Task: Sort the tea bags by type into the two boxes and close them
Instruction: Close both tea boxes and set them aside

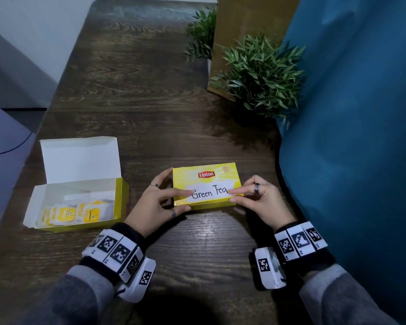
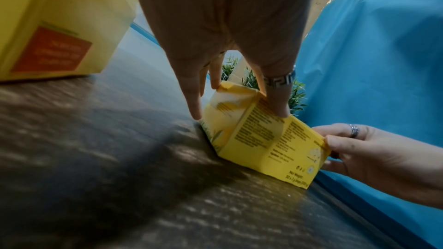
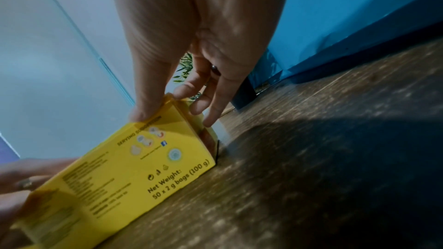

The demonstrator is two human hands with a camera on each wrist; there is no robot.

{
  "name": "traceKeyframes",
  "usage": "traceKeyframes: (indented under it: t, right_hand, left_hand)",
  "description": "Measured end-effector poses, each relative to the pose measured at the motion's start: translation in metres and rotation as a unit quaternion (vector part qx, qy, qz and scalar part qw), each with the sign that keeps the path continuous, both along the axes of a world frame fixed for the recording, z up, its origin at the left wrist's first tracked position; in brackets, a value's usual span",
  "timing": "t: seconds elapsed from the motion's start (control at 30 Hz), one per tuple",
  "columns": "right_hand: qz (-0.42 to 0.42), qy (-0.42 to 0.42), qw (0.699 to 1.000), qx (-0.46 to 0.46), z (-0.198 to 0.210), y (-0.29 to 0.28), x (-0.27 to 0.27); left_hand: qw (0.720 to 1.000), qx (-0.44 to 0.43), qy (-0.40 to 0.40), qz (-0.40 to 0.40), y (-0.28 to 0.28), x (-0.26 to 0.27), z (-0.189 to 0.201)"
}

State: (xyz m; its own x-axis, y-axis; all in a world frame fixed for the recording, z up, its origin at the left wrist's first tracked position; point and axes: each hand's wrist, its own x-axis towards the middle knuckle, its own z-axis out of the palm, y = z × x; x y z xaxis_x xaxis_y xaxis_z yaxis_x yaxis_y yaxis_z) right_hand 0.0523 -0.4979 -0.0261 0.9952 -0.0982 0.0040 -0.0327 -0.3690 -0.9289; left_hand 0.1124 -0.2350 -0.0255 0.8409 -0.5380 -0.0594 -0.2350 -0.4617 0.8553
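Note:
A closed yellow Lipton box [image 1: 206, 184] with a handwritten "Green Tea" label lies at the table's middle. My left hand [image 1: 189, 200] grips its left end, index finger on the lid and thumb on the front face. At the right end my right hand [image 1: 230, 195] pinches it the same way. The left wrist view shows my left hand [image 2: 239, 111] on the box [image 2: 263, 143]; the right wrist view shows my right hand [image 3: 172, 118] on its corner [image 3: 134, 173]. To the left stands a second yellow box [image 1: 75, 202], lid up, with yellow-tagged tea bags [image 1: 80, 212] inside.
A dark wooden table [image 1: 138, 102] carries everything. Two small potted plants [image 1: 260, 76] [image 1: 202, 36] and a brown cardboard panel [image 1: 251, 31] stand at the back right. A blue sheet [image 1: 349, 137] hangs along the right edge, close to my right hand.

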Motion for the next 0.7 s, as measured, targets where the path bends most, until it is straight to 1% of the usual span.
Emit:
traceKeyframes:
  t: [0.13, 0.2, 0.27, 0.3, 0.37, 0.43, 0.5, 0.57, 0.63, 0.7]
  right_hand:
    - [0.002, -0.027, 0.999, -0.047, -0.004, -0.002, 0.000]
    - [0.017, -0.048, 0.994, -0.098, 0.000, -0.001, 0.001]
    - [0.056, -0.046, 0.978, -0.197, 0.007, 0.001, 0.006]
    - [0.081, -0.031, 0.967, -0.239, 0.010, 0.002, 0.009]
    - [0.128, 0.013, 0.948, -0.290, 0.014, 0.004, 0.015]
    - [0.158, 0.046, 0.939, -0.301, 0.011, 0.006, 0.018]
    - [0.167, 0.067, 0.941, -0.287, 0.008, 0.008, 0.019]
    - [0.152, 0.069, 0.950, -0.265, 0.009, 0.010, 0.018]
    - [0.129, 0.068, 0.956, -0.254, 0.014, 0.012, 0.018]
    - [0.111, 0.082, 0.954, -0.265, 0.019, 0.015, 0.019]
  left_hand:
    - [0.999, 0.024, -0.034, -0.017, -0.004, -0.004, 0.004]
    - [0.998, 0.040, -0.040, -0.021, -0.007, -0.001, 0.006]
    - [0.996, 0.058, -0.066, -0.028, -0.010, 0.002, 0.004]
    - [0.994, 0.059, -0.083, -0.032, -0.011, 0.003, 0.002]
    - [0.993, 0.057, -0.098, -0.035, -0.011, 0.003, -0.003]
    - [0.992, 0.071, -0.102, -0.038, -0.011, 0.001, -0.007]
    - [0.988, 0.090, -0.115, -0.040, -0.011, -0.003, -0.009]
    - [0.987, 0.100, -0.119, -0.042, -0.011, -0.006, -0.009]
    - [0.985, 0.123, -0.106, -0.057, -0.012, -0.009, -0.007]
    - [0.985, 0.136, -0.089, -0.066, -0.011, -0.012, -0.005]
